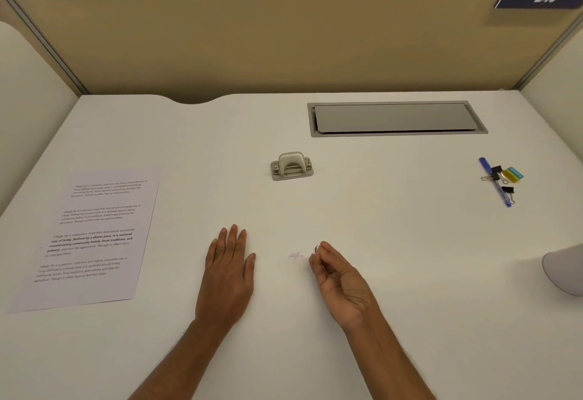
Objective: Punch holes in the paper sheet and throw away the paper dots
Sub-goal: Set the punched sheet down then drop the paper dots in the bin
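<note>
A printed paper sheet [91, 238] lies flat at the left of the white desk [394, 273]. The small grey hole punch [291, 166] stands near the desk's middle, farther back, with no hand on it. A few pale paper dots [295, 255] lie on the desk between my hands. My left hand [227, 270] rests flat on the desk, fingers straight, just left of the dots. My right hand [339, 283] hovers to their right and pinches a small white paper dot [316, 248] between thumb and fingertips.
A grey cable hatch [397, 119] is set into the desk at the back right. A blue pen [495, 182], black binder clips and a yellow-teal item lie at the far right. A white rounded object [564, 270] shows at the right edge. Beige partition walls surround the desk.
</note>
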Demonstrator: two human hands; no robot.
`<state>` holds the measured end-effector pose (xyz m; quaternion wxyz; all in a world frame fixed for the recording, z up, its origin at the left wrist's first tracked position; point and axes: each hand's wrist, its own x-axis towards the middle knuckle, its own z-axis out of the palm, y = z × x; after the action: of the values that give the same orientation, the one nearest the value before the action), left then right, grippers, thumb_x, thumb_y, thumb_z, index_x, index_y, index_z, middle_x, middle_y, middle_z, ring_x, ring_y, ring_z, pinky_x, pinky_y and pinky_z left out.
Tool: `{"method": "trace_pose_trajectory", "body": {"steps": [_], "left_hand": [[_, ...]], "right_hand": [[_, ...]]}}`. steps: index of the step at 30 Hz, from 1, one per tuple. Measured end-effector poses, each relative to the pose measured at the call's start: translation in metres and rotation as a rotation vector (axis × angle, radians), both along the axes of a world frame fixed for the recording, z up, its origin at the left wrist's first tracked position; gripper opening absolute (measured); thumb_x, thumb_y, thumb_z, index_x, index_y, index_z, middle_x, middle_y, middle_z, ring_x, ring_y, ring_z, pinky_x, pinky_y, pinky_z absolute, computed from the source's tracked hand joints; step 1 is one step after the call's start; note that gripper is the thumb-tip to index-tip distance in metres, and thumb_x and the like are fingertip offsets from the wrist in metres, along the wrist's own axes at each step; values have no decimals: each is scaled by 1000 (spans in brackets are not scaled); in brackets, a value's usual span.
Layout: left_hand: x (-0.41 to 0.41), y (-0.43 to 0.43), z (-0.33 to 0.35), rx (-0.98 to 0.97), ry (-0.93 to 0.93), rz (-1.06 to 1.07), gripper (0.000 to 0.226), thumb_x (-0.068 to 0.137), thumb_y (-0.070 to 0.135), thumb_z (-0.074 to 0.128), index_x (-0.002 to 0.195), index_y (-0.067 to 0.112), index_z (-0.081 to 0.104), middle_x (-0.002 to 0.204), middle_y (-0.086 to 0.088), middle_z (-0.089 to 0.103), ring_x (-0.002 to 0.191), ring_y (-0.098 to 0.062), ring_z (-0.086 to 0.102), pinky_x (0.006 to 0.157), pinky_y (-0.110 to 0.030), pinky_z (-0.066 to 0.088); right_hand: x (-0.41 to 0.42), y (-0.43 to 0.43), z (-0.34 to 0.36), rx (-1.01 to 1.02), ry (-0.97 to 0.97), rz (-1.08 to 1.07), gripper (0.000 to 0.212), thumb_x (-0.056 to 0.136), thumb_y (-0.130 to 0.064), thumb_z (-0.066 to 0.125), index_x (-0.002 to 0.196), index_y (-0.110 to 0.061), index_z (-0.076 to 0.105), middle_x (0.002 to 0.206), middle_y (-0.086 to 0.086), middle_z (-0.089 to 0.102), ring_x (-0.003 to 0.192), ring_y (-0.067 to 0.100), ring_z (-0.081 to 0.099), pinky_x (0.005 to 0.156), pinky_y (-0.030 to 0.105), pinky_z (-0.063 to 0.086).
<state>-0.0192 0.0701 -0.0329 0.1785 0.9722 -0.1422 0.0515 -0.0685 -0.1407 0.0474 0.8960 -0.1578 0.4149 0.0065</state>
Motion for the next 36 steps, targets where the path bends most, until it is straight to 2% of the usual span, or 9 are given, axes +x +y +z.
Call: {"method": "trace_pose_trajectory", "body": {"steps": [5,8,11,14,16,24,26,30,36], "left_hand": [[1,0,2,-75,4,17,60,103,40,27,155,11,32,164,-5,27,155,-16,12,125,-33,10],[-1,-7,11,-98,-24,25,60,103,40,28,155,9,33,164,-6,28,155,-16,12,125,-30,8],[-4,-14,19,-100,-37,24,60,103,40,27,154,8,34,163,-7,29,155,-17,13,125,-33,11],[-12,-19,24,-85,-31,45,61,103,41,26,154,8,35,162,-8,31,155,-18,15,125,-37,14],[-20,-23,30,-92,-26,75,62,102,42,25,153,8,36,162,-9,32,154,-19,16,125,-37,15],[-44,-30,51,-134,6,116,63,101,45,26,153,11,36,163,-4,30,155,-14,12,125,-36,13],[-47,-33,56,-148,28,106,59,104,41,29,154,11,36,163,-2,28,155,-11,9,125,-34,10],[-47,-47,71,-198,60,79,56,103,33,39,154,10,35,164,-3,27,155,-10,7,125,-40,13],[-42,-106,96,-230,18,-52,53,105,36,37,153,12,38,164,-1,28,155,-9,6,125,-35,11]], "right_hand": [[-9,-13,6,113,-41,-32,45,62,15,73,107,8,68,88,19,69,91,27,64,68,32,63],[-16,-25,13,176,-113,-8,59,41,19,88,97,9,73,86,20,70,88,30,64,66,31,63],[-24,-39,23,208,-138,-3,39,60,18,78,97,7,70,87,18,68,84,29,64,64,29,62],[-34,-52,34,252,-215,7,55,38,22,90,89,8,75,86,18,68,80,30,67,64,29,62],[-41,-62,42,266,-242,9,60,32,21,91,88,9,75,87,18,68,81,30,66,64,29,61],[-66,-94,73,271,-289,-45,66,32,24,90,93,8,73,90,18,67,85,31,65,63,30,62],[-73,-100,81,280,-311,-94,64,33,25,89,92,8,74,91,18,66,86,30,64,64,30,62],[-87,-118,99,270,-376,-226,64,32,26,89,92,7,74,91,16,66,88,29,63,63,29,62],[-109,-166,117,241,-453,-382,66,31,26,90,92,5,74,92,14,66,84,28,64,63,29,61]]}}
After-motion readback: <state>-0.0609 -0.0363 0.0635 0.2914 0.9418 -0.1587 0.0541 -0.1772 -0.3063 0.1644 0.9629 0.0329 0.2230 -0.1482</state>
